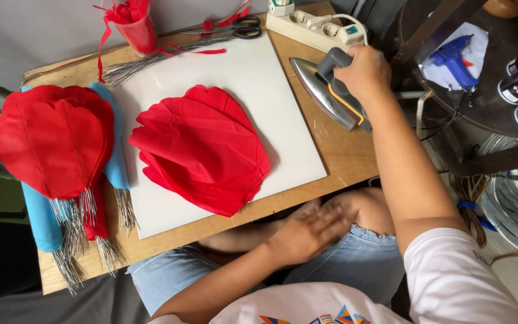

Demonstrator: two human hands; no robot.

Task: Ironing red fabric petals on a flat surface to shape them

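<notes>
The right hand [364, 72] is gripping the iron [331, 90], tilted off the white board [283, 120]. The left hand [307, 231] is resting spread on the knee. Red fabric petals [202, 153], lying left of the iron, appear not yet pressed.

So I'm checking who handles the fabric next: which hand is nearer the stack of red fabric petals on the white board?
Left. The left hand rests on the knee just below the stack of red fabric petals; the right hand grips the iron beyond the board's far right corner.
</notes>
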